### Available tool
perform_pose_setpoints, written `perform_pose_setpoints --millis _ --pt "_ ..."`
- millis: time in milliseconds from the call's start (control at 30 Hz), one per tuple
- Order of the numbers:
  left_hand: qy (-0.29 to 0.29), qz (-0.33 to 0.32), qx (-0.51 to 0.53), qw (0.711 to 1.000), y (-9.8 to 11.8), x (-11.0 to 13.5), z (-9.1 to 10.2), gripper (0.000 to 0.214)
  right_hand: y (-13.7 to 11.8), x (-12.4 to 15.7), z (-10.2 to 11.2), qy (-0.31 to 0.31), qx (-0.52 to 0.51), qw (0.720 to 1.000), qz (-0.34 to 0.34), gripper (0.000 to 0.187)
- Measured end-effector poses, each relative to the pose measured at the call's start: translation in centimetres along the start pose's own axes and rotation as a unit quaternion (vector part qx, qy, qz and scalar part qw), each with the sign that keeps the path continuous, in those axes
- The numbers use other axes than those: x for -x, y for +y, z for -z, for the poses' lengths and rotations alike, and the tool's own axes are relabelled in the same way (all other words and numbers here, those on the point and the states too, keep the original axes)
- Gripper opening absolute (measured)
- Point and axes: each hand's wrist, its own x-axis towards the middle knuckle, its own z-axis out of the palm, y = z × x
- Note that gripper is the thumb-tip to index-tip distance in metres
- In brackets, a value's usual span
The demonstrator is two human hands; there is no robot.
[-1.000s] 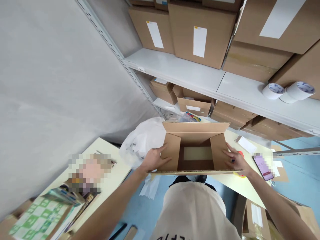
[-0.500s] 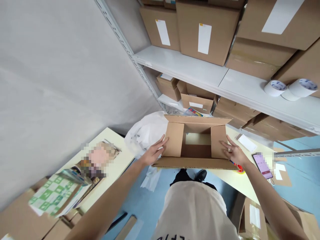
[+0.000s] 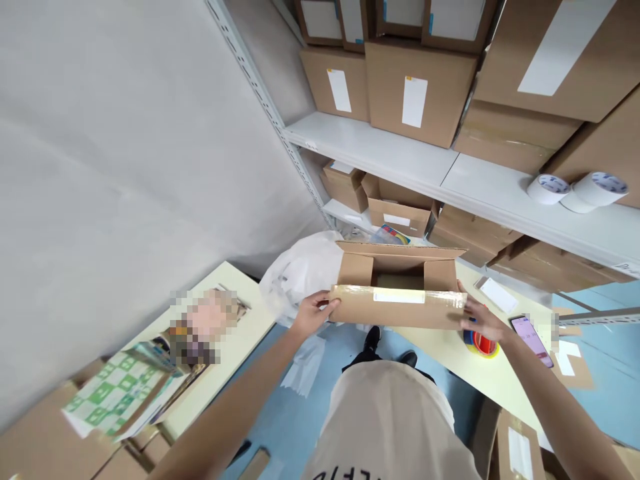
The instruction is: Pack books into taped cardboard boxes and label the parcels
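An open brown cardboard box (image 3: pixel 397 305) is held in front of me over the edge of a pale table (image 3: pixel 493 377). Its near flap is folded up and carries clear tape and a white label. My left hand (image 3: pixel 313 311) grips the box's left end, fingers curled on the flap's corner. My right hand (image 3: pixel 477 320) presses against the right end, fingers wrapped at the flap's edge. The two side flaps stand upright and the far flap leans outward.
A red tape roll (image 3: pixel 481 343) and a phone (image 3: pixel 531 340) lie on the table right of the box. A white plastic bag (image 3: pixel 303 273) sits to the left. Shelves (image 3: pixel 440 173) hold many cardboard boxes and two white tape rolls (image 3: pixel 575 190). Another table (image 3: pixel 220 347) with printed packs stands left.
The near flap, which lay flat towards me, has been raised upright. Both hands have slid from the side flaps to the ends of that near flap.
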Motion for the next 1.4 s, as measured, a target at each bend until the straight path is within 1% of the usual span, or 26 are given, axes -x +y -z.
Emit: perform_pose_setpoints --millis 33,100,133,200,267,333,400,433,500,533,600,667,733,767,833,900,967,1000,1033,1067,1133,1233,1300,1333,1367,1400 --pt "0.026 0.013 0.025 0.999 -0.2 -0.2 -0.3 0.056 0.1 -0.2 -0.7 0.029 -0.033 0.999 -0.019 0.059" --pt "0.065 0.032 0.061 0.996 -0.4 -0.7 -0.6 0.059 0.3 -0.6 -2.0 0.103 -0.083 0.989 -0.065 0.058" --pt "0.071 0.040 0.073 0.994 -0.4 -1.0 -0.6 0.063 0.3 -0.9 -2.5 0.133 -0.094 0.983 -0.082 0.061" --pt "0.056 0.059 0.086 0.993 -0.4 -1.6 -0.6 0.071 0.4 -1.5 -2.6 0.160 -0.097 0.978 -0.095 0.074" --pt "0.027 0.079 0.085 0.993 -0.4 -2.3 -0.4 0.079 0.2 -2.3 -1.9 0.160 -0.067 0.981 -0.085 0.093" --pt "0.006 0.094 0.073 0.993 -0.4 -2.8 -0.2 0.089 -0.4 -3.3 -0.5 0.159 -0.029 0.984 -0.068 0.113" --pt "-0.007 0.098 0.052 0.994 -0.4 -3.1 0.0 0.102 -1.3 -4.5 1.0 0.168 -0.007 0.985 -0.047 0.124" --pt "-0.010 0.095 0.038 0.995 -0.4 -3.2 0.0 0.108 -1.9 -5.1 1.7 0.174 -0.001 0.984 -0.034 0.125" --pt "-0.006 0.071 -0.009 0.997 -0.2 -3.3 0.2 0.118 -3.2 -6.4 2.8 0.187 0.029 0.982 0.000 0.119" --pt "0.001 0.050 -0.044 0.998 0.1 -3.3 0.3 0.123 -3.9 -6.9 3.2 0.191 0.058 0.980 0.020 0.113" --pt "0.022 0.002 -0.132 0.991 0.8 -3.3 0.5 0.131 -5.1 -7.4 3.5 0.195 0.134 0.970 0.058 0.092" --pt "0.039 -0.038 -0.231 0.971 2.0 -3.1 0.6 0.132 -6.0 -7.3 3.3 0.207 0.225 0.949 0.084 0.066" --pt "0.040 -0.072 -0.325 0.942 3.3 -2.9 0.7 0.124 -6.5 -6.7 2.5 0.214 0.319 0.919 0.090 0.046" --pt "0.032 -0.092 -0.367 0.925 4.0 -2.8 0.7 0.116 -6.6 -6.4 1.8 0.205 0.362 0.905 0.089 0.040" --pt "-0.008 -0.142 -0.434 0.890 5.2 -2.6 0.4 0.098 -6.6 -5.9 0.0 0.159 0.427 0.887 0.081 0.039" --pt "-0.082 -0.192 -0.470 0.857 6.2 -2.6 -0.1 0.085 -6.3 -5.7 -2.1 0.098 0.453 0.883 0.068 0.045" --pt "-0.167 -0.227 -0.477 0.832 6.8 -2.5 -0.9 0.081 -5.9 -5.9 -4.0 0.056 0.454 0.888 0.050 0.050" --pt "-0.198 -0.237 -0.474 0.824 7.0 -2.5 -1.5 0.080 -5.6 -6.1 -4.7 0.046 0.451 0.890 0.041 0.053" --pt "-0.217 -0.244 -0.470 0.820 7.3 -2.4 -2.2 0.080 -5.4 -6.3 -5.3 0.041 0.448 0.893 0.035 0.056" --pt "-0.223 -0.250 -0.466 0.819 7.6 -2.4 -3.0 0.080 -5.3 -6.5 -5.7 0.040 0.445 0.894 0.030 0.061" --pt "-0.210 -0.268 -0.457 0.822 8.3 -2.3 -5.1 0.082 -5.1 -7.0 -6.2 0.041 0.438 0.898 0.025 0.067" --pt "-0.199 -0.315 -0.434 0.821 9.8 -2.7 -9.1 0.096 -4.7 -7.6 -6.2 0.041 0.400 0.915 0.028 0.067" --pt "-0.209 -0.333 -0.417 0.820 10.9 -3.2 -11.9 0.106 -4.2 -7.8 -5.8 0.045 0.344 0.937 0.043 0.064" --pt "-0.214 -0.337 -0.413 0.819 11.4 -3.4 -13.3 0.107 -3.9 -7.9 -5.5 0.053 0.304 0.950 0.053 0.063" --pt "-0.216 -0.340 -0.412 0.817 11.8 -3.6 -14.5 0.106 -3.5 -7.8 -5.1 0.070 0.257 0.962 0.063 0.063" --pt "-0.217 -0.344 -0.416 0.814 12.2 -3.7 -15.5 0.103 -3.1 -7.5 -4.6 0.100 0.206 0.971 0.069 0.065"
